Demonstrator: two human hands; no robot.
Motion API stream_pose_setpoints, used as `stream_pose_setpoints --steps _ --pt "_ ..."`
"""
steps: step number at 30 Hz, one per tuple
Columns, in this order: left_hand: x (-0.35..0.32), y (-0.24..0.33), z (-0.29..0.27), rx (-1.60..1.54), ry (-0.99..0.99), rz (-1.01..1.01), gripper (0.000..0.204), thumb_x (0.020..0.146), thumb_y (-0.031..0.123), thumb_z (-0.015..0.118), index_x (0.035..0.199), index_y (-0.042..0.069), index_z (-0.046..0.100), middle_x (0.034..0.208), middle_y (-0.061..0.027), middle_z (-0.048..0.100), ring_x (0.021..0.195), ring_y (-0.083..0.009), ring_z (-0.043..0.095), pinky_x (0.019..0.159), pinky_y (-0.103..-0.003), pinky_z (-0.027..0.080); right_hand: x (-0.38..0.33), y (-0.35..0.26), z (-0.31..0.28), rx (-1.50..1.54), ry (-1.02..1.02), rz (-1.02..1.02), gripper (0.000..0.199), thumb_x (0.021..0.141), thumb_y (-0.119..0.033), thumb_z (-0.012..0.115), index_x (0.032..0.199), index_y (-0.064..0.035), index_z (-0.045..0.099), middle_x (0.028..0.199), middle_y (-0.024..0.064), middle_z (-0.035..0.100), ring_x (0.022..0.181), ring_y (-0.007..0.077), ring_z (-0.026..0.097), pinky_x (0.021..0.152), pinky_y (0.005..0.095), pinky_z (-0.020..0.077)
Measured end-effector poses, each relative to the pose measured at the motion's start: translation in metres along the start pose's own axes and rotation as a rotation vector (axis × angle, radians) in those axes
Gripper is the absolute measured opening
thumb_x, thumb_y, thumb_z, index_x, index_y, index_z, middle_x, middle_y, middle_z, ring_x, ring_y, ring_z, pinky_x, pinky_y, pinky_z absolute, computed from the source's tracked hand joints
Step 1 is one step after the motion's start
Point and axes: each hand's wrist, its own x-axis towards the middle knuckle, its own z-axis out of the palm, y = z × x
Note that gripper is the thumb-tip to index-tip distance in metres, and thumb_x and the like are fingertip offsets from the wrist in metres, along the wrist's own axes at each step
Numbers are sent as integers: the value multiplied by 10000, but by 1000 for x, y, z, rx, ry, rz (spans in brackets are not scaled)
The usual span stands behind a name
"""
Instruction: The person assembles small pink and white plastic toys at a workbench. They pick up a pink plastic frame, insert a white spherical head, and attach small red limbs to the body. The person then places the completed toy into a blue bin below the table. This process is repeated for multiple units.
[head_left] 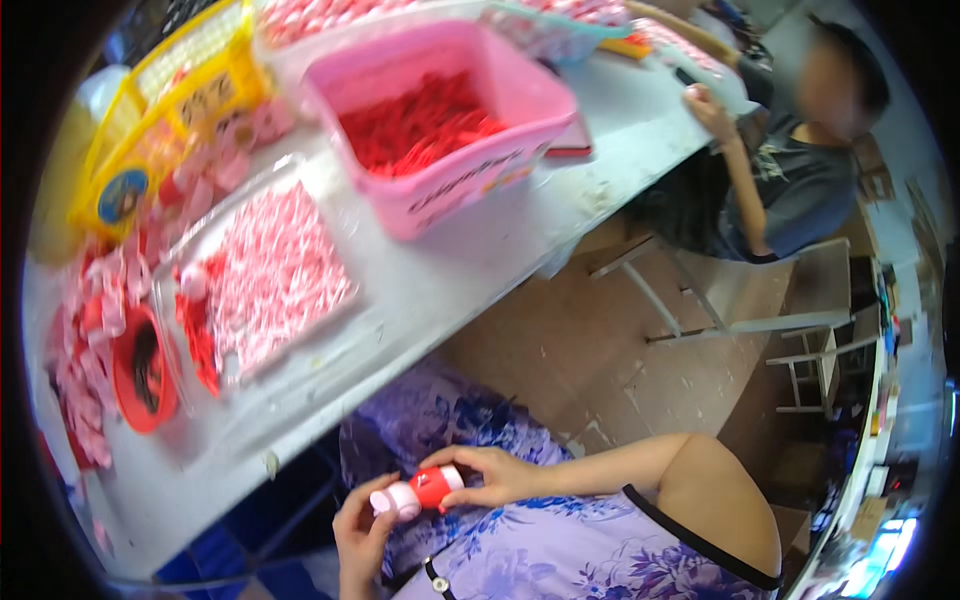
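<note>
A small toy figure (432,487) with a pink head, a red body and a white base is held over my lap, lying on its side. My left hand (361,528) has its fingers closed around the pink head end. At the red and white end, my right hand (497,475) grips the figure between thumb and fingers. Both hands are off the table, just in front of its near edge. My fingers hide part of the figure.
On the grey table (400,290) stand a pink bin (405,205) of red pieces, a clear tray (352,296) of small pink pieces, a red cup (163,408) and a yellow basket (95,185). Loose pink parts (95,290) lie at left. Another person (800,180) sits far right near metal stools (810,370).
</note>
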Motion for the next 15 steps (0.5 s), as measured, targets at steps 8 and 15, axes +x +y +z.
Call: stream_pose_setpoints --steps 8,15 --pt "11 19 11 155 -24 209 261 902 68 578 1114 -83 585 1066 -150 645 947 -171 625 821 -277 506 -2 -9 -7 -104 79 -107 556 823 -287 725 1287 -61 517 1233 121 567 1141 211 555 968 330 440" --pt "10 26 17 224 -69 113 252 907 102 581 1105 -50 608 978 -81 644 876 -107 600 771 -230 475 -10 24 3 62 127 -104 519 832 -288 721 1256 -51 540 1236 119 572 1144 209 556 984 335 426"
